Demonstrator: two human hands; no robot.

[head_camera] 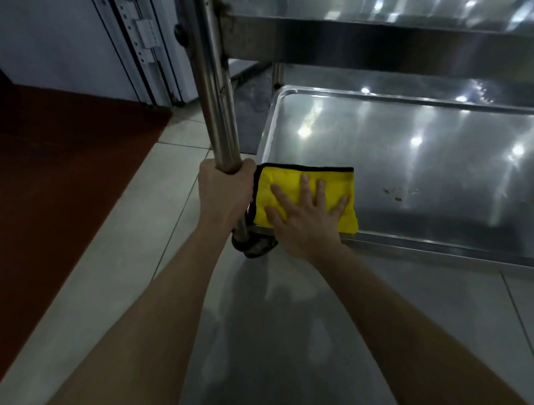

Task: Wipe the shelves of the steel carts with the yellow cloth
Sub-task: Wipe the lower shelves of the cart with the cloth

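Note:
A steel cart fills the upper right. Its bottom shelf (416, 154) is a shiny tray with a raised rim. A folded yellow cloth (279, 184) with black edging lies in the shelf's near left corner. My right hand (305, 216) rests flat on the cloth, fingers spread, pressing it down. My left hand (223, 194) is wrapped around the cart's near left upright post (216, 85). A few small yellowish crumbs (397, 195) sit on the shelf to the right of the cloth. The shelf above (391, 47) overhangs the back.
A caster wheel (254, 246) sits under the post, below my hands. Grey floor tiles (153, 227) lie in front of the cart. A dark red mat (50, 172) covers the floor at left. A white door frame with hinges (144, 35) stands behind the post.

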